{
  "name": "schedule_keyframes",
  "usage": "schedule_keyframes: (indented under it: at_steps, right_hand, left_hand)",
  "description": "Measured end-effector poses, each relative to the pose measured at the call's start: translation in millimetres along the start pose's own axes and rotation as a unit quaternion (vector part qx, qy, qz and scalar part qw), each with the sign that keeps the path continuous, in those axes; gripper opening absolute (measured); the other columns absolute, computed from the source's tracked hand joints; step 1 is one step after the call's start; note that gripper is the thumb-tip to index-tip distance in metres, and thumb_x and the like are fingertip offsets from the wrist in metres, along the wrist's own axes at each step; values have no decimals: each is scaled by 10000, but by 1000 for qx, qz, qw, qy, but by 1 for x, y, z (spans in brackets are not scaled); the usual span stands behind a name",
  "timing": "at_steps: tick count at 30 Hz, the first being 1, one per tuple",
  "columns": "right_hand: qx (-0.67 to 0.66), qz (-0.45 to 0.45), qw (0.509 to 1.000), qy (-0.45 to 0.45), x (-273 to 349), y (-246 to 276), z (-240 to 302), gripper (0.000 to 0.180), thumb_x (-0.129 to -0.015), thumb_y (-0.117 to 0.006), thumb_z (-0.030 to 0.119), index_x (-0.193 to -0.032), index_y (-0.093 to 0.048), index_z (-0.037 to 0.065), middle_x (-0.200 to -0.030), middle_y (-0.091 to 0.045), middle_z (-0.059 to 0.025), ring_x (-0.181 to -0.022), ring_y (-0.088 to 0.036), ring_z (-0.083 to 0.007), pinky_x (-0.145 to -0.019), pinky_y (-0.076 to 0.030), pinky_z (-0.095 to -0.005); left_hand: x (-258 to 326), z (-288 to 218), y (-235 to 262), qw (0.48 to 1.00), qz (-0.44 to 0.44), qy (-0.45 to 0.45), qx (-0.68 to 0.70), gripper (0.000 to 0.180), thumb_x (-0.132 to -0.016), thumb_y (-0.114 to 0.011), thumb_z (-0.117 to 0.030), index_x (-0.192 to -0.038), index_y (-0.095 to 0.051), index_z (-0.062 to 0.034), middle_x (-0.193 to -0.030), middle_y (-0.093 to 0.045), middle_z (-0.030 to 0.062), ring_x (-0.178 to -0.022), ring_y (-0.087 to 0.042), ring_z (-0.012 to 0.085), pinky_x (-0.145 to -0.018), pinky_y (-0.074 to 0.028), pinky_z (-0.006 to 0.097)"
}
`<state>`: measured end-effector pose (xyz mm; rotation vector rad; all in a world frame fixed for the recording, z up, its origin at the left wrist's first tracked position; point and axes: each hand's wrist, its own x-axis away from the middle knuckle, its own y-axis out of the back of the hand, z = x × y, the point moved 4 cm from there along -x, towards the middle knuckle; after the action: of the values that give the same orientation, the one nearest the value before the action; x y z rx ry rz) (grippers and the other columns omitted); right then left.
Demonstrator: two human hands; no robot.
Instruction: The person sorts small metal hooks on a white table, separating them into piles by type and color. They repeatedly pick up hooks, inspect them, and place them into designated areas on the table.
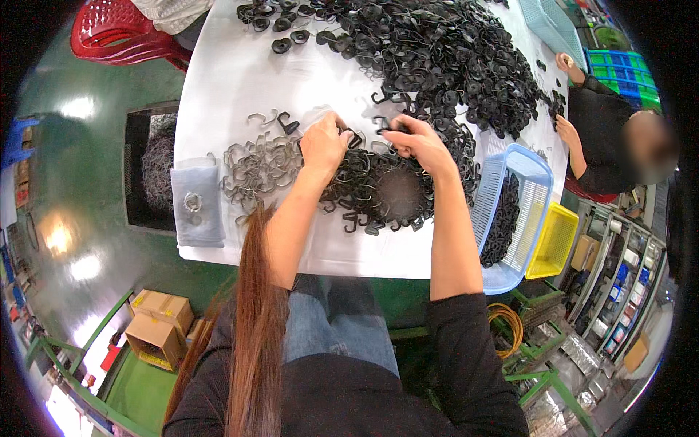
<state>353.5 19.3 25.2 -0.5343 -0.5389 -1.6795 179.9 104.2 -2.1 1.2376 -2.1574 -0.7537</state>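
Observation:
My left hand [324, 149] is closed, thumb and fingers pinched at a small black plastic hook [354, 139]. My right hand [424, 146] is bent and slightly blurred, with a dark hook-shaped piece [384, 130] at its fingertips. Beneath and between the hands spreads a pile of black plastic hooks [357, 182]. Left of it lies a pile of clear, greyish hooks [255, 167]. One black hook [289, 124] sits apart, just left of my left hand. Beyond the hands rises a large heap of black round pieces with thin stems [451, 58].
A light blue basket [535, 182] holding small black parts stands at the table's right edge, beside a yellow basket [557, 244]. A folded translucent bag [198, 222] lies at the left edge. Across the right side, a co-worker's hands [569, 135] reach toward the heap. A red chair [116, 33] stands far left.

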Motion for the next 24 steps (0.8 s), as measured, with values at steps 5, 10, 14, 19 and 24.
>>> schedule_keyframes:
  at_steps: [5,10,14,19,24]
  right_hand:
    - [-338,45,934,108,31,-3,5,147,-807,-613,106,-942,-559,82,-961,-583,-39,-928,-600,-191,-665,-482,-255]
    - [80,41,996,17,-13,-41,11,267,-770,-699,239,-972,-602,94,-827,-639,-37,-881,-622,-184,-644,-472,-302]
    - [486,-90,859,133,-33,-91,20,417,-655,-783,320,-948,-602,84,-877,-664,-109,-820,-642,-291,-714,-487,-413]
    - [574,-74,813,62,-47,-118,18,395,-663,-782,296,-893,-608,26,-839,-661,-146,-789,-641,-313,-697,-489,-388]
    - [372,30,928,2,-37,-100,13,281,-663,-760,219,-815,-643,13,-722,-658,-138,-720,-666,-224,-632,-496,-343]
  left_hand:
    - [6,18,40,915,209,20,344,187,-744,-717,-203,-841,-629,-69,-719,-548,-15,-654,-502,113,-595,-419,246]
    - [20,49,83,704,163,84,686,149,-877,-576,-165,-963,-585,-44,-1022,-595,92,-799,-623,189,-676,-548,302]
    - [-1,82,87,792,88,162,581,238,-880,-592,-263,-937,-613,-33,-903,-644,62,-777,-624,162,-577,-516,256]
    - [-7,85,80,980,-91,174,17,381,-738,-708,-399,-877,-653,-49,-821,-669,101,-815,-633,238,-687,-481,358]
    - [-11,58,62,974,-111,163,-113,429,-673,-728,-415,-892,-658,-53,-886,-667,149,-873,-629,306,-758,-484,395]
